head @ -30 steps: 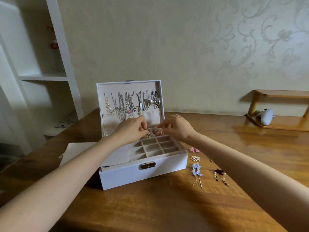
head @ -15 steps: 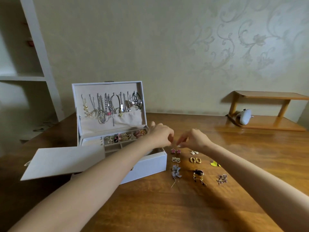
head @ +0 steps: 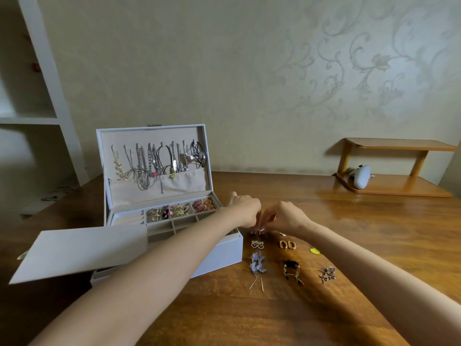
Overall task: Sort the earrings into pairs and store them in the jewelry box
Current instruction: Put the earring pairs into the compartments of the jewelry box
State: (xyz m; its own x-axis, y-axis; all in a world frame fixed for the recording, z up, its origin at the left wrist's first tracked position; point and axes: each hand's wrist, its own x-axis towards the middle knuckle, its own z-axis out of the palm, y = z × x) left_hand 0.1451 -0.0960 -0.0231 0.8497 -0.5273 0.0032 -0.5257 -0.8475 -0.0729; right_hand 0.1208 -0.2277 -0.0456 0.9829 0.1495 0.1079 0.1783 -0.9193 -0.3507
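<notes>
Both hands meet low over the worktop (head: 349, 233), just past the right front corner of the box (head: 219, 255). The left hand (head: 245, 212) and right hand (head: 287, 217) point their fingertips (head: 260, 227) down onto a small pink pair (head: 257, 233) that is mostly hidden beneath them. The fingers of each grip are drawn close together at that pair, but whether either grip is actually clamped on a stud cannot be told.

More earrings lie in pairs on the worktop, nearer the person. A white pair (head: 257, 244) lies beside gold hoops (head: 287, 244). In front of these lie a blue flower pair (head: 257, 264), a black-and-gold pair (head: 291, 268) and a pinkish pair (head: 328, 273). A yellow piece (head: 314, 250) shows at the edge of the right forearm.

The box stands open, its lid (head: 152, 132) upright with necklaces (head: 154, 163) hanging inside. Three back compartments of the tray hold earrings: gold ones (head: 154, 213), a pink and gold mix (head: 175, 210) and reddish round ones (head: 203, 205). A flat white panel (head: 77, 250) lies over the box's left front.

At the far right a wooden rack (head: 399, 146) stands on the worktop with a white object (head: 360, 177) on its base.
</notes>
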